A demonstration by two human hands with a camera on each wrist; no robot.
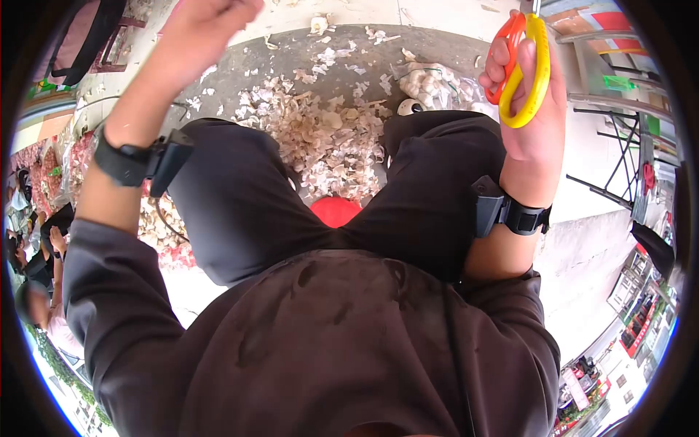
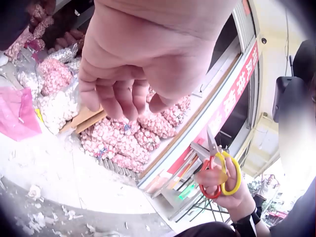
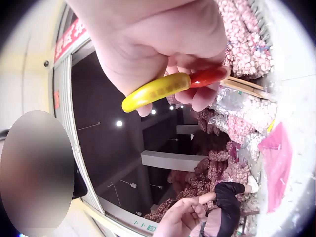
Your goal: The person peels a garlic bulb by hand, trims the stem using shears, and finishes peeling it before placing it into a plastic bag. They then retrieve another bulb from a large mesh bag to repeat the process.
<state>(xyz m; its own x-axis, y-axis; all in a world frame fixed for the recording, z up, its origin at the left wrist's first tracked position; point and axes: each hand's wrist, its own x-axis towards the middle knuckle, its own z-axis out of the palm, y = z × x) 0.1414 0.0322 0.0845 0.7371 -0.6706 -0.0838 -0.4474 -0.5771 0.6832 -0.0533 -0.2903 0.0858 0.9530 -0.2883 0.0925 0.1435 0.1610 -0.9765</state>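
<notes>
My right hand (image 1: 546, 120), raised at the upper right of the head view, grips scissors (image 1: 540, 76) with one yellow and one red handle. In the left wrist view the scissors' metal blades (image 2: 212, 143) point upward, slightly apart. Fingers of the right hand (image 3: 163, 42) pass through the handle loops. At the upper left of the head view is my left hand (image 1: 200, 40), partly cut off by the frame's edge. The left wrist view shows this left hand (image 2: 148, 59) with loosely bent fingers and nothing in them.
Garlic skins (image 1: 328, 138) lie heaped on the floor between my legs. Beyond my right knee sits a clear bag of garlic bulbs (image 1: 429, 81). Something red (image 1: 336, 211) shows beneath me. Filled garlic sacks (image 2: 118, 145) and a pink plastic bag (image 2: 17, 116) lie farther off.
</notes>
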